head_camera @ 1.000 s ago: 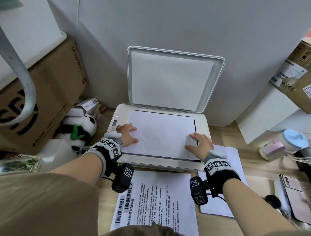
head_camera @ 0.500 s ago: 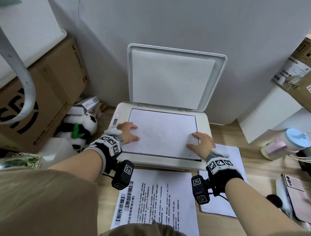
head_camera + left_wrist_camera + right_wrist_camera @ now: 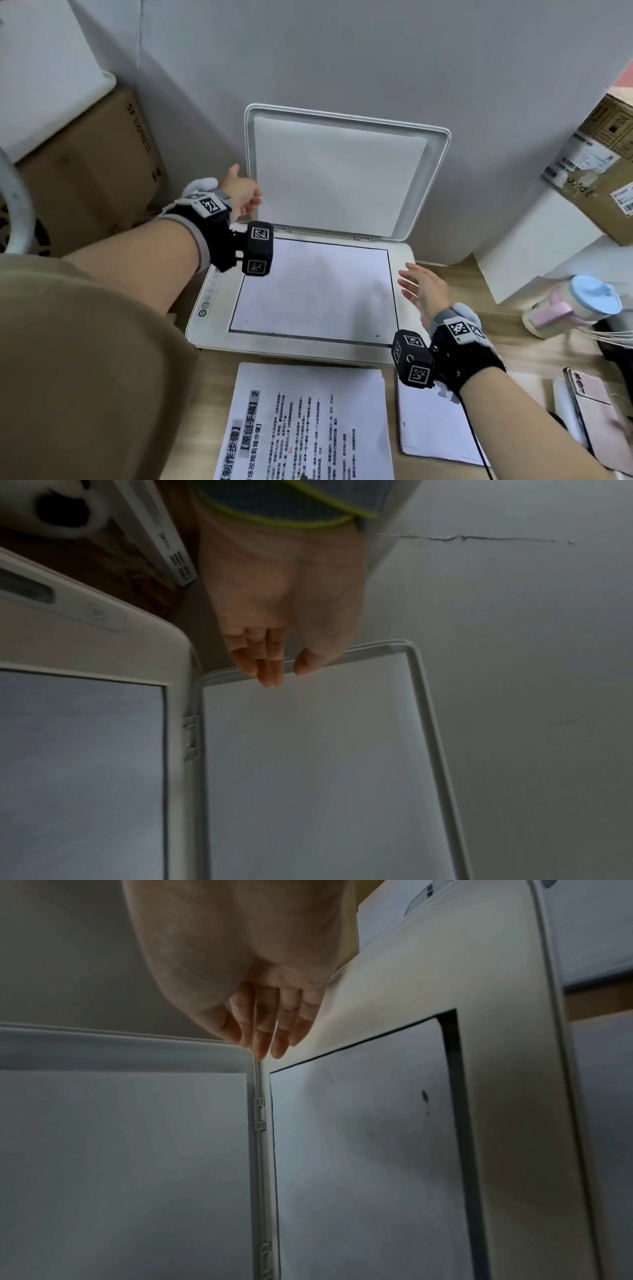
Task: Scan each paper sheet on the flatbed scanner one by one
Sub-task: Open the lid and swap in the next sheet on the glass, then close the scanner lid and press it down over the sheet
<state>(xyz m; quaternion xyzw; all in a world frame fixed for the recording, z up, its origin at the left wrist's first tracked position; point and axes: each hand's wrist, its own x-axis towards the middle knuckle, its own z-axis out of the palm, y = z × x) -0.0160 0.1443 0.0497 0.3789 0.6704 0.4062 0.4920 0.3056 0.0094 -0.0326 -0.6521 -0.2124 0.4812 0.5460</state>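
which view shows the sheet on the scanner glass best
The head view: the whole sheet lies flat on the glass, all edges visible, both hands off it. Each wrist view shows only part of it, dim and skewed.

Both hands have left the white paper sheet [image 3: 313,291] lying on the glass of the white flatbed scanner [image 3: 209,308]. The left hand [image 3: 239,195] has risen to the left edge of the raised white scanner lid [image 3: 435,192], fingers loosely extended; contact with the lid cannot be confirmed. The right hand [image 3: 424,287] has withdrawn to the scanner's right margin, fingers spread, holding nothing.
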